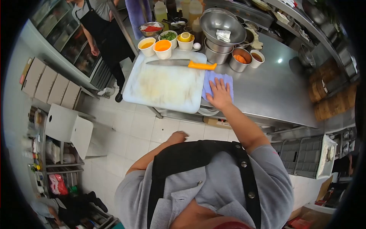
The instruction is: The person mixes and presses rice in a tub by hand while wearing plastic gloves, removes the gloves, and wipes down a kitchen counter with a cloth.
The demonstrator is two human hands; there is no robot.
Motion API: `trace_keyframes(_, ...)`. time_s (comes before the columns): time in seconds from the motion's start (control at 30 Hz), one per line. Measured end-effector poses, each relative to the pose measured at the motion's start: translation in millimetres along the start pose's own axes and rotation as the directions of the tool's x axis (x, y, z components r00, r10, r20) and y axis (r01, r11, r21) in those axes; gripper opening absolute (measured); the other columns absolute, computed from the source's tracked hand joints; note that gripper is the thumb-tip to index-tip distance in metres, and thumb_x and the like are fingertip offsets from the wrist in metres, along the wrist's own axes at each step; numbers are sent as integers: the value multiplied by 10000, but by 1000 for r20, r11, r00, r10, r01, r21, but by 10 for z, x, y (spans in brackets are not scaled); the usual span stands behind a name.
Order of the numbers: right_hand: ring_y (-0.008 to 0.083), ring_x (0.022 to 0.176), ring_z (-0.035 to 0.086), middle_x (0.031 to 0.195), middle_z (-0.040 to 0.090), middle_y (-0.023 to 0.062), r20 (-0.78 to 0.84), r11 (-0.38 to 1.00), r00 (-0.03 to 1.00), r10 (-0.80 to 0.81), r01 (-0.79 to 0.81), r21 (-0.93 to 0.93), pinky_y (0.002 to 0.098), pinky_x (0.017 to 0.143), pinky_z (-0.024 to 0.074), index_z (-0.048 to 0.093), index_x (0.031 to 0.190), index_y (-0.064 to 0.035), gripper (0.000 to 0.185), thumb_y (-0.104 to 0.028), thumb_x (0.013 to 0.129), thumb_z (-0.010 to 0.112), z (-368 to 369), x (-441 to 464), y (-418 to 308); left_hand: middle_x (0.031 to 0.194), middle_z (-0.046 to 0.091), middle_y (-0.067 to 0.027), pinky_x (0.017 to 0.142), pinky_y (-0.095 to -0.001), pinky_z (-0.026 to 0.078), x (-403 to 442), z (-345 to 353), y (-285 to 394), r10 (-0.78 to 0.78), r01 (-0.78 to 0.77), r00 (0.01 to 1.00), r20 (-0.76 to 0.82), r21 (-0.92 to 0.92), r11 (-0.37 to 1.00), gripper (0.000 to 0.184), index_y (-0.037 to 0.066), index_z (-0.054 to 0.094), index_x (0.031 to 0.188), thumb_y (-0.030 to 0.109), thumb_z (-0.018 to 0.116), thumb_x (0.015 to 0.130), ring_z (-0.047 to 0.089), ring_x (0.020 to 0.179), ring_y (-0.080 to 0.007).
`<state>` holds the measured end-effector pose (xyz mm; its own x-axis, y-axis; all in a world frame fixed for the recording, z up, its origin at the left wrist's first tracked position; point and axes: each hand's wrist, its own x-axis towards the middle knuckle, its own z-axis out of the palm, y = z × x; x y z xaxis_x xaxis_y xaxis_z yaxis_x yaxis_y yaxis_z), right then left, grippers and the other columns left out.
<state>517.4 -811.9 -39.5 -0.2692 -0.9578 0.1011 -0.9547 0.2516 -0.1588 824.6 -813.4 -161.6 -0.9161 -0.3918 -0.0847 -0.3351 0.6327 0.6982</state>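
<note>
My right hand [220, 94] lies flat with spread fingers on a folded purple cloth [228, 79] on the steel counter. Left of it is a white cutting board [164, 82], its middle stained. Across the board's far side rests a knife [202, 65] with a yellow handle, its blade pointing left. Down below the counter's front edge, close to my apron, hangs my left hand [178, 137]. Its fingers are loosely apart, partly turned from view, and nothing shows in them.
Behind the board stand tubs of orange sauce [163, 46], chopped greens [168, 36] and lemon [185, 37], beside an egg [196, 46]. A large metal bowl [213, 23] sits on stacked pots. A co-worker in a black apron [105, 34] stands at left. Grey crates [309, 156] are at right.
</note>
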Motion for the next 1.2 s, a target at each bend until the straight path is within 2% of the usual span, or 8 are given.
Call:
trace_keyframes(0.17,351,1397,212,1489,301,155,-51,999,998,-44,45,17,550,1128,111,424,1384,-117,650,-476,849,510,-8,63,59,900,692,-170,811,-379,517,-710,-217,-102,-541,554,830,135,-94,827,314,44,653,1050,189,644,772,667,889,-295)
trace_keyframes(0.37,320,1382,265,1458,367,138,-173,997,985,-5,18,71,526,1123,151,490,1343,-129,580,-494,892,482,66,-3,32,766,687,-110,662,-362,521,-887,-785,193,-740,740,672,-4,20,672,488,56,673,817,537,596,840,674,754,-256)
trace_keyframes(0.6,310,1335,357,1403,450,107,-201,978,977,77,-35,206,479,1116,208,614,1224,-199,426,-437,879,540,106,-9,104,1023,675,-125,848,-391,483,-557,-1013,-321,-645,542,737,202,395,742,666,118,689,997,718,473,805,625,998,-267)
trace_keyframes(0.77,314,1232,455,1304,526,102,-357,989,931,81,-31,145,439,1047,334,653,1136,-167,351,-335,829,627,52,-20,-25,1036,670,-129,852,-464,494,-627,-903,-2232,-290,160,853,434,311,937,423,101,652,1084,322,744,736,649,949,-282)
trace_keyframes(0.87,313,1185,482,1255,547,109,-443,987,886,136,-82,139,430,1006,376,649,1108,-122,357,-312,806,646,24,25,-91,715,661,-164,554,-361,540,-704,-1390,-2179,-586,659,665,463,5,752,436,7,682,895,431,694,799,639,519,-249)
trace_keyframes(0.97,315,1163,493,1231,554,124,-397,994,913,91,-60,90,438,990,386,644,1089,-87,370,-310,793,658,70,62,-33,674,660,-147,554,-377,534,-749,-1634,-2380,-639,602,696,326,218,768,571,-3,687,815,563,612,824,635,516,-237)
trace_keyframes(1.07,328,1130,505,1211,563,132,-330,992,938,111,-84,94,438,970,398,650,1063,-75,360,-305,787,665,13,138,-22,1014,666,-209,875,-420,477,-877,-1814,-2239,-811,777,580,74,247,579,732,-1,688,963,688,484,825,645,945,-313)
trace_keyframes(1.2,332,1114,511,1196,571,139,-290,984,945,152,-117,135,429,955,406,658,1031,-73,352,-321,782,674,39,217,33,1128,627,-213,946,-413,434,-1010,-1968,-2328,-853,844,521,15,142,518,737,12,681,1023,686,450,835,574,1104,-318)
